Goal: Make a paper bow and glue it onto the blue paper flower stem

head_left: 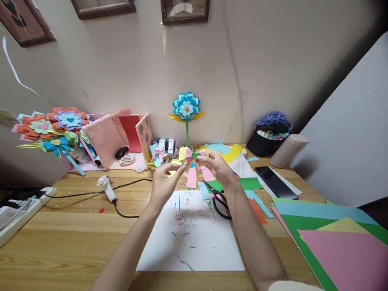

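Note:
A pink and yellow paper bow [188,155] with a green heart at its middle is held up over the far end of a marked white sheet [194,238]. My left hand [165,180] pinches its lower left side between thumb and finger. On the right, my right hand [220,167] is closed on the bow near the green heart. Black-handled scissors [220,204] lie under my right wrist, partly hidden by the forearm. Pink paper pieces [191,178] lie on the table behind and below the bow.
A blue paper flower [186,107] stands upright at the back. Left are a glue gun [106,189] with its cord, a pink box [103,139] and more paper flowers [68,119]. Right are a phone [275,182], a pen holder [266,139] and coloured paper sheets [342,258].

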{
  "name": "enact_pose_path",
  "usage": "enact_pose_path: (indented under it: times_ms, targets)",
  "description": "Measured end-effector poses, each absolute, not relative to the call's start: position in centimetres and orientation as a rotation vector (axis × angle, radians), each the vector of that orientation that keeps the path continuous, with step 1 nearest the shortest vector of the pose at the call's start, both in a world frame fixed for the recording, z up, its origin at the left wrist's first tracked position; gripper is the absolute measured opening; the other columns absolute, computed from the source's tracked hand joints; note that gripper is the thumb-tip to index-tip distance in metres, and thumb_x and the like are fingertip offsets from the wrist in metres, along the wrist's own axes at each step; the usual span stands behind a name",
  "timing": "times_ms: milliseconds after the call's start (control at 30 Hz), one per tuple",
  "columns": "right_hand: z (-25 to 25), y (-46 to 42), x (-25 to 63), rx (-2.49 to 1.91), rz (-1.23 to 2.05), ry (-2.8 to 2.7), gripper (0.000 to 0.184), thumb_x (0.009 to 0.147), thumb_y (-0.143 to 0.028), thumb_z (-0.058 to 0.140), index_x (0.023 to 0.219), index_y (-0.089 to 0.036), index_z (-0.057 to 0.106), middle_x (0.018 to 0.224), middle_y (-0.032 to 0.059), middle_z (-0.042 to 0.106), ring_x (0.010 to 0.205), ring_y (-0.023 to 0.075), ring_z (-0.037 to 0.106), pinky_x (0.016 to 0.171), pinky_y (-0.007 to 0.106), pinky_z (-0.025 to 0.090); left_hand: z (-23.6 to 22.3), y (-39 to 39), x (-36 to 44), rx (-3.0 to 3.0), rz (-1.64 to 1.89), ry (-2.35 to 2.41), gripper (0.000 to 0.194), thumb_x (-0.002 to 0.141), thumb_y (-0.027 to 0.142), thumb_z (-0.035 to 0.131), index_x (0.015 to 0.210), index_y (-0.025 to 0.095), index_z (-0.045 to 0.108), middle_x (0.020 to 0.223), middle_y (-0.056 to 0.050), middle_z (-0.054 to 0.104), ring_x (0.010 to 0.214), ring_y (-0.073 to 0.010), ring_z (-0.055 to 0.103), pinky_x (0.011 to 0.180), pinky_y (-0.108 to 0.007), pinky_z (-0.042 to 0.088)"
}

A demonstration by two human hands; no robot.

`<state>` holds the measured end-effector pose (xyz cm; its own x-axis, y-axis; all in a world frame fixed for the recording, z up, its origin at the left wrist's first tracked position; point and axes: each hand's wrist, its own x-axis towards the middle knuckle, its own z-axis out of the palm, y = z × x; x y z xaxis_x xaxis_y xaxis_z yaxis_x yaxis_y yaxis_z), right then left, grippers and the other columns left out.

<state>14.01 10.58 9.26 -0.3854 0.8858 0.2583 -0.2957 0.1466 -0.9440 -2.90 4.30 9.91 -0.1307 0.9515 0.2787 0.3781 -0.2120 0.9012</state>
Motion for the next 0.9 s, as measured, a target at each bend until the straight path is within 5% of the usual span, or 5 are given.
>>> enact_pose_path:
  times_ms: [333, 567, 900]
  targets:
    - [10.0, 9.7, 13.7, -0.674, 1.375, -1.539, 0.02, 0.073, -0.031, 0.061, 0.062, -0.018, 0.051, 0.053, -0.0037, 0.05, 0.055, 0.0118, 0.046, 0.062, 0.027, 0.039, 9.5, 4.4, -3.7, 1.731, 1.288, 1.459, 0.025, 0.076, 0.038, 0.058, 0.069, 0.017, 0.068, 0.069, -0.003, 0.067, 0.063, -0.0146, 0.055, 0.058, -0.025, 0.038]
    - [9.8, 9.9, 13.6, -0.733, 1.3, -1.415, 0.017, 0.069, -0.03, 0.064, 0.066, -0.018, 0.052, 0.057, -0.0033, 0.052, 0.057, 0.0121, 0.047, 0.062, 0.026, 0.037, 10.1, 3.1, -3.5, 1.958, 1.522, 1.543, 0.014, 0.08, 0.025, 0.055, 0.072, 0.018, 0.063, 0.075, -0.003, 0.065, 0.076, -0.0157, 0.057, 0.071, -0.027, 0.041]
    - [9.6, 10.0, 13.6, -0.746, 1.31, -1.397, 0.018, 0.068, -0.031, 0.065, 0.068, -0.018, 0.054, 0.065, -0.0016, 0.053, 0.062, 0.0127, 0.049, 0.063, 0.026, 0.039, 10.1, 3.0, -2.8, 1.839, 1.612, 1.617, 0.015, 0.075, 0.035, 0.061, 0.079, 0.02, 0.066, 0.081, -0.003, 0.068, 0.077, -0.0166, 0.06, 0.069, -0.027, 0.043]
